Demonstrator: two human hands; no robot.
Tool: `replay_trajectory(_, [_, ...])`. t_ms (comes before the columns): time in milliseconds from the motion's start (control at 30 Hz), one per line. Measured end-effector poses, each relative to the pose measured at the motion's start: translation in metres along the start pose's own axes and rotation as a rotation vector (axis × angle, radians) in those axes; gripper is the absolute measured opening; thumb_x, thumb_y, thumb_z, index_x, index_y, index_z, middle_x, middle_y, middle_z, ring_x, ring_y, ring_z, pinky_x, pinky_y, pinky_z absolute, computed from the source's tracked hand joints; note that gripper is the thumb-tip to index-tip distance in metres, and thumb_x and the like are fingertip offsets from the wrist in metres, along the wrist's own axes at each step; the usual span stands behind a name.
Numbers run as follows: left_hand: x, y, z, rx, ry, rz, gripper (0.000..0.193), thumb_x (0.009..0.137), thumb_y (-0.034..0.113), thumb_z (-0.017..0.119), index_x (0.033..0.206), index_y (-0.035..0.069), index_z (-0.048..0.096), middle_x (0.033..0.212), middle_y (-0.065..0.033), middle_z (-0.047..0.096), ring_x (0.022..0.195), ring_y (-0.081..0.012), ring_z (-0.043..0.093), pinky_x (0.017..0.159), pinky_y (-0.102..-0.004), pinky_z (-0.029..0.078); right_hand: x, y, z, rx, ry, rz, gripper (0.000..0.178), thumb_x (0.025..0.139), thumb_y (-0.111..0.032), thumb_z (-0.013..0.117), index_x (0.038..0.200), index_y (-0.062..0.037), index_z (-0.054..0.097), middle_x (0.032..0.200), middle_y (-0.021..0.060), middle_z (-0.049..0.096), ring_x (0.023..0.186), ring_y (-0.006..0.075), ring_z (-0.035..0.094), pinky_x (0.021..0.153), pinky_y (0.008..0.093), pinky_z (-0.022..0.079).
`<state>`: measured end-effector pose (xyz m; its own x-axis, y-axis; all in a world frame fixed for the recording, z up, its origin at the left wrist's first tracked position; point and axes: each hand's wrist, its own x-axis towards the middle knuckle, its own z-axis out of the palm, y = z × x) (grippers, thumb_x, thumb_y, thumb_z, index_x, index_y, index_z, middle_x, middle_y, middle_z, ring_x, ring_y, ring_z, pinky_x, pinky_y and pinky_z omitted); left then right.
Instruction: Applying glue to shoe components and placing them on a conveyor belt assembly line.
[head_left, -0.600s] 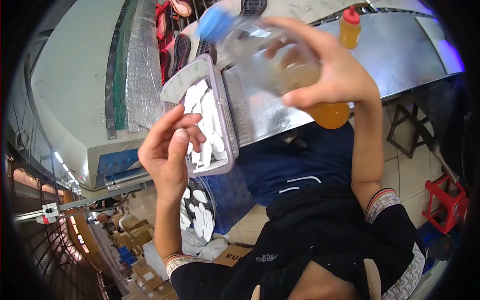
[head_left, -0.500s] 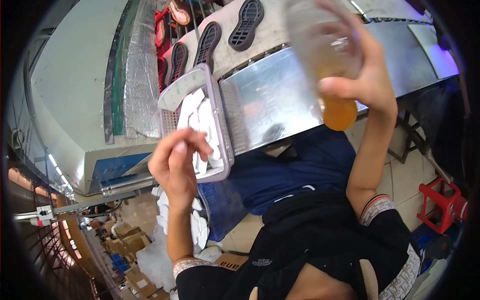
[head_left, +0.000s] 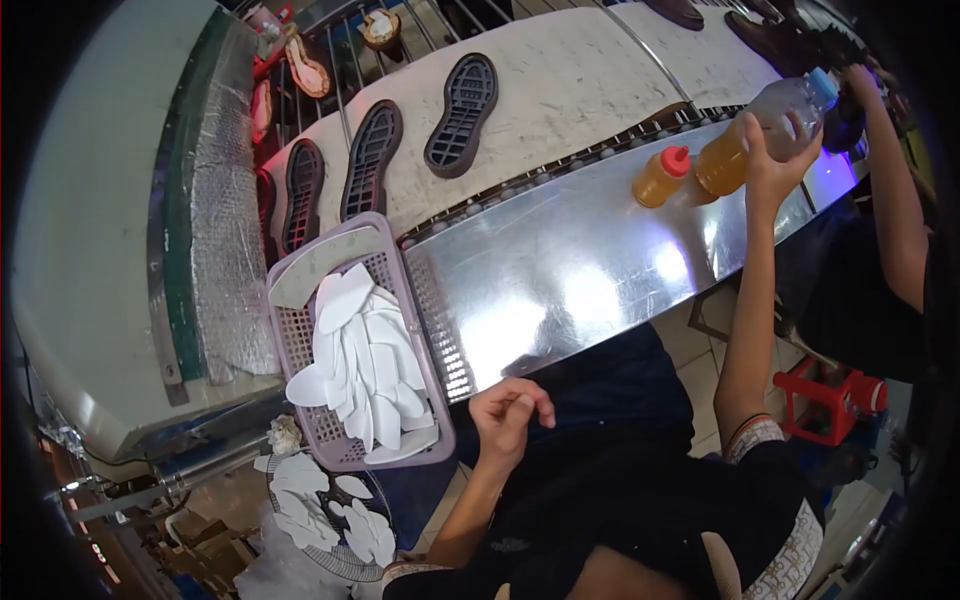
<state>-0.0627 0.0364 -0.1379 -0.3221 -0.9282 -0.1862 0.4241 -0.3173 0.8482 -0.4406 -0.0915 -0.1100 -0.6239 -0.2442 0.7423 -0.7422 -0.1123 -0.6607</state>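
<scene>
My right hand [head_left: 778,165] is wrapped round a large clear plastic bottle [head_left: 722,160] with a blue cap and amber liquid inside. The bottle leans to the right over the metal tabletop [head_left: 560,270]; whether its base touches the metal I cannot tell. Just left of it stands a small squeeze bottle [head_left: 660,182] of amber liquid with a red cap. By the table's near edge, my left hand [head_left: 505,420] is loosely closed, with nothing visible in it. To its left is a lilac plastic basket [head_left: 440,400] full of white insole-shaped pieces [head_left: 370,360].
Black shoe soles [head_left: 462,115] lie on the pale conveyor belt [head_left: 560,80] beyond the table. A large pale machine [head_left: 100,200] takes up the left side. Another person's arm [head_left: 895,200] reaches in at the right, above a red stool [head_left: 825,400].
My right hand has carried the large bottle from close in front of me down to the right part of the table. The small bottle is now in sight. My left hand has withdrawn from over the basket.
</scene>
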Motion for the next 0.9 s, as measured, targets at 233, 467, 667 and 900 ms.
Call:
replay_trajectory(233, [0.015,-0.014,-0.009,-0.139,-0.032,-0.299,0.021,0.094,0.014,0.043,0.088,-0.003,0.053,0.068,-0.0127,0.054,0.057,-0.0194,0.053,0.054,-0.0277,0.045,-0.022,0.007,0.003,-0.021,-0.094,0.092,0.08,0.075,-0.02,0.076,0.134,0.0025,0.027,0.122,0.014,0.048,0.113,0.0206,0.047,0.097,0.0299,0.037])
replay_trajectory(467, [0.028,-0.028,-0.015,-0.127,-0.139,-0.331,0.02,0.095,0.011,0.041,0.084,-0.001,0.053,0.068,-0.0076,0.054,0.057,-0.0123,0.052,0.054,-0.024,0.044,-0.063,-0.031,-0.023,-0.129,0.195,0.044,0.044,0.088,-0.011,0.056,0.123,0.0056,0.037,0.121,0.0168,0.048,0.109,0.021,0.051,0.094,0.0312,0.039])
replay_trajectory(667, [0.032,-0.033,-0.019,-0.004,-0.136,-0.366,0.011,0.087,0.005,0.058,0.089,-0.003,0.065,0.088,-0.0129,0.068,0.065,-0.0129,0.062,0.059,-0.0228,0.051,-0.122,-0.139,0.082,0.062,-0.634,-0.162,0.046,0.075,-0.02,0.067,0.114,-0.001,0.051,0.117,0.0206,0.048,0.101,0.0319,0.052,0.088,0.0374,0.04])
replay_trajectory(900, [-0.006,-0.026,-0.034,0.189,0.082,-0.141,0.011,0.072,-0.005,0.071,0.072,0.002,0.062,0.075,-0.0059,0.064,0.069,-0.011,0.06,0.063,-0.0223,0.048,-0.167,-0.139,0.282,-0.513,-1.263,0.031,0.099,0.076,-0.07,0.044,0.136,0.0065,0.028,0.139,0.0327,0.026,0.107,0.0426,0.054,0.088,0.0435,0.044])
